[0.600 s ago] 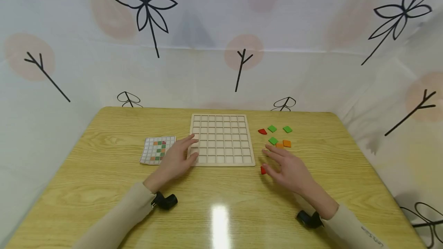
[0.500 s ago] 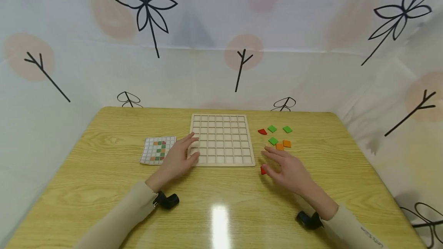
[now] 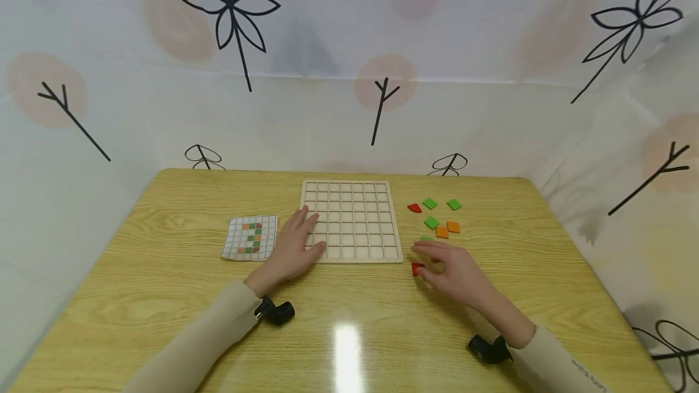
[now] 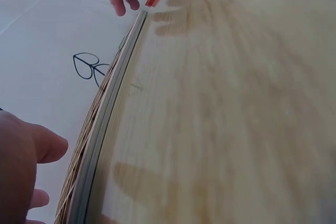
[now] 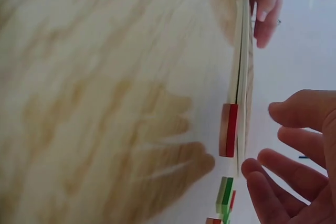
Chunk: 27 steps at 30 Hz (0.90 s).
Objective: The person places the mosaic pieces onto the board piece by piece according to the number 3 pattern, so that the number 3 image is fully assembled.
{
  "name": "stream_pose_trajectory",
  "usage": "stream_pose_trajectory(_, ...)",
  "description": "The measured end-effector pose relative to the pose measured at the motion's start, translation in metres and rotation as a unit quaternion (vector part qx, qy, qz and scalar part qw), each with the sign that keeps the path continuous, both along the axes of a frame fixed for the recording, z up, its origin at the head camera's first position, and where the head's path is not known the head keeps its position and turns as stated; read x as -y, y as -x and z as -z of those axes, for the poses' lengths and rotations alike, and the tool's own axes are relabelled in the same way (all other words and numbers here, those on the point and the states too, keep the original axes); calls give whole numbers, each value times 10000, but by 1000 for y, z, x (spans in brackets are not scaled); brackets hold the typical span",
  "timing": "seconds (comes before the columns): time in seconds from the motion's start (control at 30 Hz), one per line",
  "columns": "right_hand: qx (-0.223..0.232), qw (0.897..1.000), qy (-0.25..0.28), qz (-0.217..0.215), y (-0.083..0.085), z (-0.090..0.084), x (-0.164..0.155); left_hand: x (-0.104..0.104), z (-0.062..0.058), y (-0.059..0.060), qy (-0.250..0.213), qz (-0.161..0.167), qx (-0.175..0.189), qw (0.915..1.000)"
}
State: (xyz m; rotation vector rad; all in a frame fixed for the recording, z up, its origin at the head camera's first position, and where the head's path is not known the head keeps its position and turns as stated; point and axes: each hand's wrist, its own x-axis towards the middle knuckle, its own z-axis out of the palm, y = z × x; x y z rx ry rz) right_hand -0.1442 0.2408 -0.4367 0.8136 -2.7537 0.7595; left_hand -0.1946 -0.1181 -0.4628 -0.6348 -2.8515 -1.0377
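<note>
My left hand (image 3: 295, 246) lies over the left edge of a pale wooden grid board (image 3: 360, 218), fingers spread and nothing held. The board's square cells hold no tiles where they show. My right hand (image 3: 457, 273) hovers at the right of the board with relaxed fingers and nothing between them. Close by its thumb lies a red tile (image 3: 416, 268). In the right wrist view the red tile (image 5: 229, 129) and a green tile (image 5: 224, 195) sit on the table, apart from the fingertips. Another green tile (image 3: 427, 239) is partly hidden behind the right fingers.
Beyond the right hand lie several loose tiles: two orange ones (image 3: 453, 227), green ones (image 3: 430, 204) and a red rounded one (image 3: 414, 208). A paper card (image 3: 233, 238) printed with a coloured grid pattern lies left of the board. A patterned cloth backs the wooden table (image 3: 180, 211).
My left hand has shifted right, further over the board, uncovering more of the card. My right hand has dipped slightly and its fingers have drawn in; a green tile now shows beyond them.
</note>
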Motion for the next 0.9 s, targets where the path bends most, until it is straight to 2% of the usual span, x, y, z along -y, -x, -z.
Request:
stream_pose_trajectory(0.27,269,9996,-107,-30,-1,-4,0,-4,0,1,735,75,127,9972)
stream_pose_trajectory(0.5,686,9975,-18,-162,0,-4,-1,-4,-3,-3,857,45,252,9960)
stream_pose_trajectory(0.9,871,9962,-19,-18,-1,-4,-1,-4,-3,-1,989,50,221,9948)
